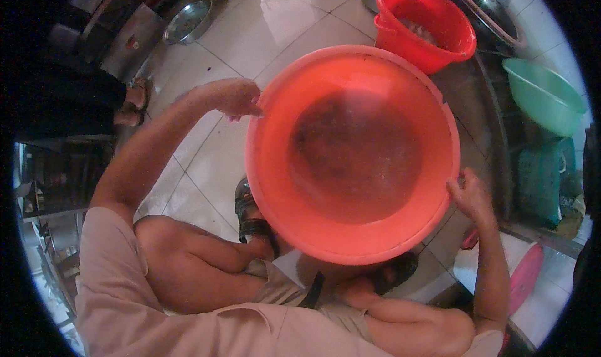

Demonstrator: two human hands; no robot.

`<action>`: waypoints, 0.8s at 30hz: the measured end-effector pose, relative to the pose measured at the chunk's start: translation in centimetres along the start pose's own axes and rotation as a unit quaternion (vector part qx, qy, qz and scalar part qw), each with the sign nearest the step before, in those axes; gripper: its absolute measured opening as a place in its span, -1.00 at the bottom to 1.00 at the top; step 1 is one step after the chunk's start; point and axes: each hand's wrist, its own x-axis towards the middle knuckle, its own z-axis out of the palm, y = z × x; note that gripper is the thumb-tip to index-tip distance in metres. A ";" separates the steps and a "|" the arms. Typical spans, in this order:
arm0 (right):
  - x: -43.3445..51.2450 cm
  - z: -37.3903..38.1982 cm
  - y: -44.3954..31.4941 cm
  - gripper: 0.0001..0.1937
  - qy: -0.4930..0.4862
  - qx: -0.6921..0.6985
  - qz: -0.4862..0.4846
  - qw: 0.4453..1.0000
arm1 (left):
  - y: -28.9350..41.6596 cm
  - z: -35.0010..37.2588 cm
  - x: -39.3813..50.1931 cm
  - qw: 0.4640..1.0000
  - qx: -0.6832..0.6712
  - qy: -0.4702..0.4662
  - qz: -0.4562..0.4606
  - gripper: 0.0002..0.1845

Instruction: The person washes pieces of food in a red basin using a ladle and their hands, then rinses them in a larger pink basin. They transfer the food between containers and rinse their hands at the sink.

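Note:
A large round orange-red plastic basin is held up before me, above the tiled floor and my sandalled feet. My left hand grips its rim at the upper left. On the lower right side, my right hand has hold of the rim. Inside, the basin's bottom looks dark and murky, with small specks; whether it holds liquid I cannot tell for sure. A smaller red plastic tub with some pale contents stands just beyond the basin's upper right edge. Between my knees a dark pointed object shows, partly hidden.
At the right are a light green basin and a teal plastic container. A metal bowl lies on the floor at the upper left. Another person's foot is at the left. A white and pink container is by my right forearm.

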 end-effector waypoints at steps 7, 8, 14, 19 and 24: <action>-1.2 0.9 -5.8 -0.60 0.079 -0.057 -0.184 0.978 | 4.0 0.5 0.7 0.984 0.091 0.030 0.148 -0.57; -0.8 2.6 -6.1 -0.64 0.037 -0.060 -0.205 0.976 | 4.7 0.5 1.0 0.982 0.109 0.022 0.151 -0.57; -1.7 11.4 -6.7 -0.72 -0.223 -0.216 -0.338 0.889 | 5.3 0.0 0.8 0.982 0.160 0.004 0.099 -0.60; 2.0 13.8 -6.0 -0.80 0.003 -0.246 -0.303 0.921 | 4.0 0.7 1.3 0.989 0.097 0.018 0.107 -0.59; 2.9 17.3 -6.3 -0.85 -0.030 -0.250 -0.334 0.908 | 3.8 1.0 2.4 0.988 0.106 0.004 0.114 -0.61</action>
